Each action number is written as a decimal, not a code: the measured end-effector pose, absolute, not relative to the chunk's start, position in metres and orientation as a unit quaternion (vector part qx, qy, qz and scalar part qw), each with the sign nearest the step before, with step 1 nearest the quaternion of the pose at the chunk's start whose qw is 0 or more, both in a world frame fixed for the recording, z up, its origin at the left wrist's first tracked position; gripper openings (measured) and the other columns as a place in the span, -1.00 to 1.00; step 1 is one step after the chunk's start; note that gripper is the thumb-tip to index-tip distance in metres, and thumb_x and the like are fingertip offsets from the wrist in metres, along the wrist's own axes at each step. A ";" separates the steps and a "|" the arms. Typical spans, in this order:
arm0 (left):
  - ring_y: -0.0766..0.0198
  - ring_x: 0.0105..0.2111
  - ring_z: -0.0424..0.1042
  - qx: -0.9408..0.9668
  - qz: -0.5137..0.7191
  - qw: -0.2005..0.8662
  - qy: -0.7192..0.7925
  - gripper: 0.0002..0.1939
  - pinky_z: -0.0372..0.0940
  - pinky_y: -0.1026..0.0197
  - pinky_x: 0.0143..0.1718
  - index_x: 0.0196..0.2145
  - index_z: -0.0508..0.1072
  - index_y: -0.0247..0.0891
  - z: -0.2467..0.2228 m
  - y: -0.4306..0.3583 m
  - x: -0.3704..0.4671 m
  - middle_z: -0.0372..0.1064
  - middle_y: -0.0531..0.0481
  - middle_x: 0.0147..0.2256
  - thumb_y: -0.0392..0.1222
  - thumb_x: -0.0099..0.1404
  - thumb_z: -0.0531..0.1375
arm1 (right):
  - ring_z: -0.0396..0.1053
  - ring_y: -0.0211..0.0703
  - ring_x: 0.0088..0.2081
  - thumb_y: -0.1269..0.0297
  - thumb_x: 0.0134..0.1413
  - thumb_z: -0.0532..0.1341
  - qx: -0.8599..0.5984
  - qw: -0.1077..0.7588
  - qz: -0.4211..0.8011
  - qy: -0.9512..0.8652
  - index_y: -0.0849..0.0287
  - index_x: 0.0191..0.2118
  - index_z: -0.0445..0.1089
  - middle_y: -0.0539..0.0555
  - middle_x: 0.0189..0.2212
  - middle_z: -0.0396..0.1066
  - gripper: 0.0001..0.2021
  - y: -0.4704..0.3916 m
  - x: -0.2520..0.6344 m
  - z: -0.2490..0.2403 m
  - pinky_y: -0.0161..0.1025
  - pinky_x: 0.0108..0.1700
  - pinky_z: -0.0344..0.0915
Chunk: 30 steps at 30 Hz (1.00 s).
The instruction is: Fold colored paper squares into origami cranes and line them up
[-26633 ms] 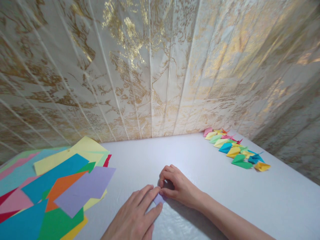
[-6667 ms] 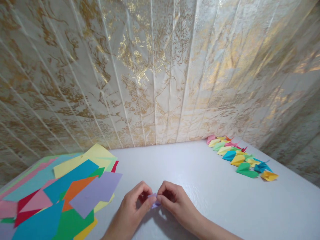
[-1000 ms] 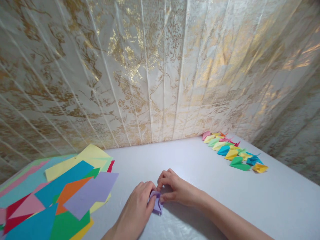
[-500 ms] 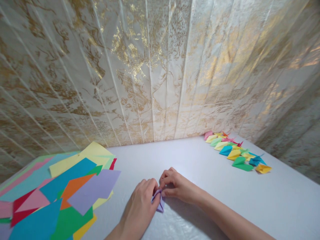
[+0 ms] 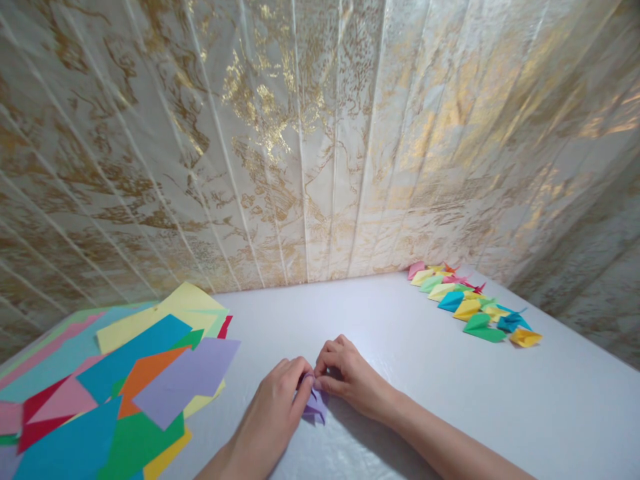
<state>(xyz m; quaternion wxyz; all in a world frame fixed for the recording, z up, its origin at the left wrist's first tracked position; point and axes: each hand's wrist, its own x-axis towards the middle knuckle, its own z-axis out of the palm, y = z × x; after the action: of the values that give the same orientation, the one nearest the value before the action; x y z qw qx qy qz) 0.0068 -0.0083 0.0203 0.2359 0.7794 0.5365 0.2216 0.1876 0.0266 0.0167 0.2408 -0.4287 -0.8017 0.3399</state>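
A small folded piece of purple paper is at the lower middle, low over the white table. My left hand pinches its upper left part between thumb and fingers. From the right, my right hand is closed at the paper's top edge, thumb and fingertips drawn together there. The two hands' fingertips nearly meet, and they hide the upper part of the paper. Its lower folds spread out below my left thumb.
Overlapping sheets of coloured paper cover the left side of the table. Several folded paper figures stand in rows at the back right. A gold-patterned curtain hangs behind the table.
My left thumb has moved up to the top of the purple paper, and more of its lower folds show. My right hand has shifted slightly left.
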 end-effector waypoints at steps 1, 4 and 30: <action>0.15 -0.34 0.40 0.781 0.220 0.239 0.534 -0.75 0.19 0.17 -0.29 -0.35 0.33 -0.16 0.022 -0.008 0.006 0.36 0.01 -0.39 -0.24 0.44 -0.07 | 0.22 -0.10 -0.16 0.44 0.06 0.39 -0.426 0.236 0.336 -0.806 0.13 -0.38 0.50 -0.02 -0.34 0.40 -0.90 0.026 0.187 0.017 -0.19 -0.05 0.13; 0.13 -0.34 0.40 0.784 0.219 0.243 0.528 -0.70 0.19 0.15 -0.29 -0.36 0.34 -0.16 0.025 -0.008 0.006 0.35 0.00 -0.40 -0.20 0.46 -0.11 | 0.21 -0.10 -0.15 0.44 -0.01 0.43 -0.422 0.222 0.329 -0.815 0.13 -0.35 0.48 -0.02 -0.31 0.39 -0.86 0.026 0.188 0.018 -0.19 -0.05 0.13; 0.06 0.05 0.43 0.597 0.416 0.414 0.547 -0.59 0.31 -0.01 0.07 0.06 0.31 -0.17 0.014 -0.013 0.006 0.38 -0.18 0.10 0.08 0.36 0.11 | 0.26 -0.15 -0.23 0.53 0.11 0.27 -0.384 0.356 0.330 -0.786 0.14 -0.39 0.33 -0.03 -0.37 0.37 -0.83 0.023 0.187 0.013 -0.22 -0.12 0.15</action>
<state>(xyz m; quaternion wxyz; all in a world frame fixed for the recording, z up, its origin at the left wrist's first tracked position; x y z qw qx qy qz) 0.0060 -0.0133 0.0139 0.4142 0.5971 0.5469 0.4157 0.1869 0.0225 0.0135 0.3556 -0.3836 -0.7857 0.3304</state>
